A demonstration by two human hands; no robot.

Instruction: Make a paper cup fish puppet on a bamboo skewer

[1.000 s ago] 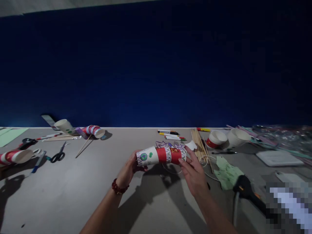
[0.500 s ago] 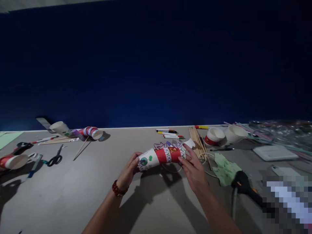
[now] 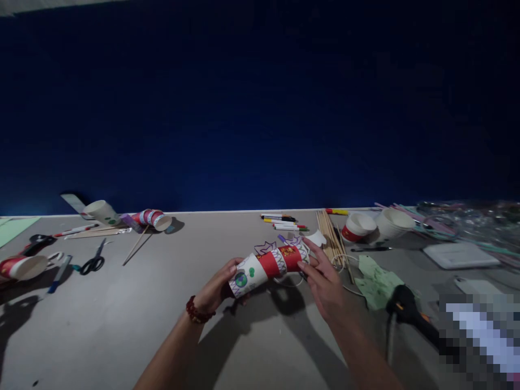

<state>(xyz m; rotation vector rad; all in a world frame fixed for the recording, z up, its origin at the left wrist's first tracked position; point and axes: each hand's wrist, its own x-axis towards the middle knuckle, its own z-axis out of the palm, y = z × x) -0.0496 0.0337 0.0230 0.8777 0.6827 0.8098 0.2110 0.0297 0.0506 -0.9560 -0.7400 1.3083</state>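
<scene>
A chain of nested paper cups (image 3: 268, 264), white and red with drawn zigzag bands and green marks, is held above the table between both hands. My left hand (image 3: 220, 286), with a dark red bead bracelet on its wrist, grips the white lower-left end. On the other end, my right hand (image 3: 325, 279) has its thumb and fingers closed round the red and patterned cup. The chain slants, right end higher. Just behind it lie paper cutouts (image 3: 266, 247) with purple outlines, partly hidden by the cups.
Markers (image 3: 284, 223) and wooden sticks (image 3: 328, 233) lie behind. To the right are white cups (image 3: 394, 223), crumpled green paper (image 3: 376, 279) and a black glue gun (image 3: 406, 309) with a cord. Scissors (image 3: 94, 261) and another joined cup piece (image 3: 152, 219) lie left.
The left end of the cup chain has dipped, so the chain tilts more steeply. My left hand moved slightly down with it; my right hand stays in nearly the same place.
</scene>
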